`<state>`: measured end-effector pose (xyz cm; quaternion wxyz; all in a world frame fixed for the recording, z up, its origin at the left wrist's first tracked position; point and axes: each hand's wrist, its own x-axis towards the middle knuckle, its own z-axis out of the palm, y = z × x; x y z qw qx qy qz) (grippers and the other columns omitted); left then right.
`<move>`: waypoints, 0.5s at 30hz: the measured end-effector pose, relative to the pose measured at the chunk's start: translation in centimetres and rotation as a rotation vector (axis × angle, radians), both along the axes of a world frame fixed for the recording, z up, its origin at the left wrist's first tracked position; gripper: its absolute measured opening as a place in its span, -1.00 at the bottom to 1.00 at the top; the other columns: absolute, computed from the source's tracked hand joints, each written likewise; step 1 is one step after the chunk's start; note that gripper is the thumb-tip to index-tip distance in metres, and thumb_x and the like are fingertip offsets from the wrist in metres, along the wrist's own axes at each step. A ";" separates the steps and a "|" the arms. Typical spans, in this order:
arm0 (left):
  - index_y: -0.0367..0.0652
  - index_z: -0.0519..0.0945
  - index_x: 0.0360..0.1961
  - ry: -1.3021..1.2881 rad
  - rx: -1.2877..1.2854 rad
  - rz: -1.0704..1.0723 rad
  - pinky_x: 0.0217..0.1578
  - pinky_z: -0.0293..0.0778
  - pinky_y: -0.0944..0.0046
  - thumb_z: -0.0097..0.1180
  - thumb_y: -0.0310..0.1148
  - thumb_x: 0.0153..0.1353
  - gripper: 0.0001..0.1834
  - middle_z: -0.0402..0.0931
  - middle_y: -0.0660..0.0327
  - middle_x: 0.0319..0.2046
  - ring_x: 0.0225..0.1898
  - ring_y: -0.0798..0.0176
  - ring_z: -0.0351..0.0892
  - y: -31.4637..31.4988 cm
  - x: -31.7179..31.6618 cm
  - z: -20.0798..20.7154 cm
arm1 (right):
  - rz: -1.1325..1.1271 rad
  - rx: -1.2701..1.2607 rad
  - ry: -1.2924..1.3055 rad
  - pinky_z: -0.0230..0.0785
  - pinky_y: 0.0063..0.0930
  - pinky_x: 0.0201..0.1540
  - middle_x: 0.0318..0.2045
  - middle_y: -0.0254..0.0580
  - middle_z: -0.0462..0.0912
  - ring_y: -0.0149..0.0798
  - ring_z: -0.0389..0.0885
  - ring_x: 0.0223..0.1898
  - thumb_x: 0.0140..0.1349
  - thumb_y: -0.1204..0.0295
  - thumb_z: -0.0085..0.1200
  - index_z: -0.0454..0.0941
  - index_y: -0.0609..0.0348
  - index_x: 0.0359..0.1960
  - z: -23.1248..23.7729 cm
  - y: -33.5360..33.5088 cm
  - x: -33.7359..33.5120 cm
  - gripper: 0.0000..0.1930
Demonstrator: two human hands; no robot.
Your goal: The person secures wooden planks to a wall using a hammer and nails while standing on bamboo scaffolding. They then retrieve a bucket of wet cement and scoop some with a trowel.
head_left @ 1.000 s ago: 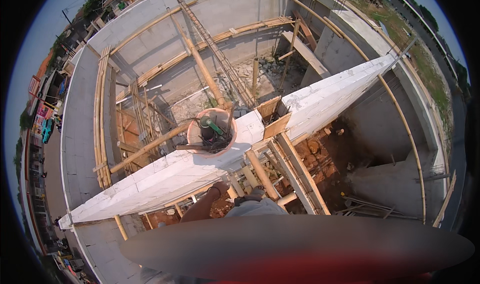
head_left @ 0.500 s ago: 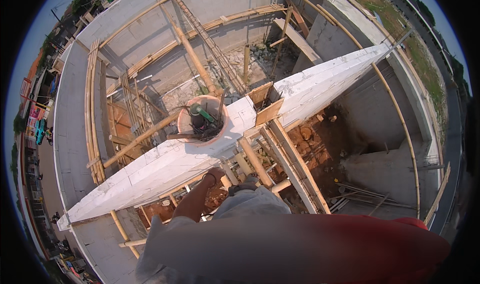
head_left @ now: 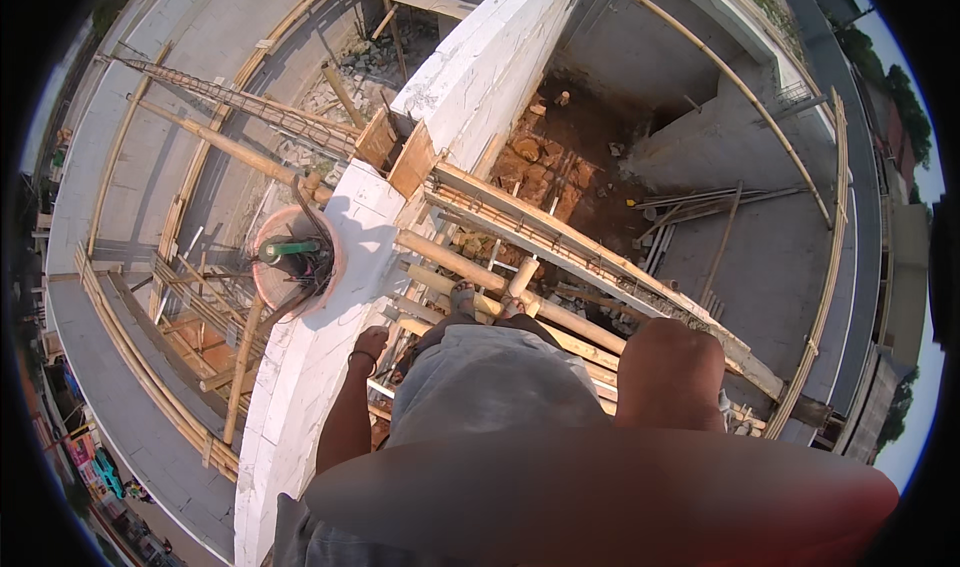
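Note:
My left hand (head_left: 371,342), with a dark band at its wrist, is beside the white block wall (head_left: 345,257). Its fingers look curled, and nothing shows in them. My bent right arm (head_left: 670,367) comes up at the lower right; its hand is out of sight. On top of the wall, ahead of my left hand, sits a round orange tub (head_left: 332,257). A green power tool (head_left: 290,250) lies inside with dark tangled items. My feet (head_left: 463,299) are on bamboo poles (head_left: 465,263) laid across below me.
A plywood form box (head_left: 411,162) straddles the wall. From it a long board form with steel bars inside (head_left: 590,252) runs to the right. A deep pit with reddish soil (head_left: 570,157) lies beyond. A rebar cage (head_left: 230,97) leans in from the left. Long bamboo rails (head_left: 725,62) border the right.
My view has turned to the right, so the wall now runs more steeply. My left hand has swung back from ahead of my body to my side. My bent right arm has come into sight.

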<state>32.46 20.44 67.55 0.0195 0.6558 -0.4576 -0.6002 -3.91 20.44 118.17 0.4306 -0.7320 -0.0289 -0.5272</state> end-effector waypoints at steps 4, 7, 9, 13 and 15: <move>-0.17 0.60 -0.21 -0.045 -0.093 -0.176 -0.33 0.49 0.30 0.09 -0.22 0.17 -0.73 0.58 0.22 -0.34 -0.36 0.31 0.58 0.3 1.2 -0.7 | -0.045 -0.001 0.008 0.27 -0.56 -0.21 -0.28 -0.27 0.62 -0.38 0.52 -0.29 0.19 0.24 0.22 0.58 0.21 -0.17 1.8 2.3 -3.5 -0.69; -0.23 0.59 -0.19 -0.156 -0.101 -0.222 -0.27 0.52 0.25 0.10 -0.21 0.18 -0.69 0.60 0.16 -0.32 -0.34 0.27 0.61 0.0 1.9 -1.6 | -0.078 -0.015 0.033 0.27 -0.56 -0.22 -0.30 -0.27 0.62 -0.38 0.52 -0.30 0.18 0.24 0.23 0.59 0.20 -0.17 3.3 3.9 -6.0 -0.69; -0.24 0.60 -0.16 -0.187 -0.129 -0.306 -0.25 0.53 0.24 0.10 -0.21 0.18 -0.67 0.61 0.14 -0.30 -0.33 0.25 0.62 -0.9 1.2 -1.4 | -0.086 -0.023 0.053 0.26 -0.57 -0.23 -0.30 -0.28 0.62 -0.39 0.52 -0.31 0.18 0.23 0.24 0.59 0.20 -0.18 4.3 4.6 -7.1 -0.69; -0.19 0.61 -0.11 -0.136 -0.062 -0.425 -0.23 0.53 0.25 0.05 -0.23 0.22 -0.68 0.60 0.22 -0.19 -0.22 0.31 0.59 -6.6 -2.1 5.3 | -0.106 -0.054 0.083 0.26 -0.57 -0.25 -0.32 -0.29 0.62 -0.40 0.52 -0.33 0.17 0.23 0.25 0.59 0.20 -0.18 6.1 6.0 -8.4 -0.69; -0.16 0.58 -0.02 0.128 0.014 -0.125 -0.16 0.44 0.30 0.09 -0.14 0.19 -0.59 0.62 0.25 -0.18 -0.20 0.36 0.55 -10.9 -3.4 14.0 | -0.117 -0.065 0.077 0.26 -0.58 -0.26 -0.32 -0.29 0.63 -0.41 0.52 -0.34 0.17 0.23 0.25 0.59 0.19 -0.19 6.8 6.8 -8.6 -0.69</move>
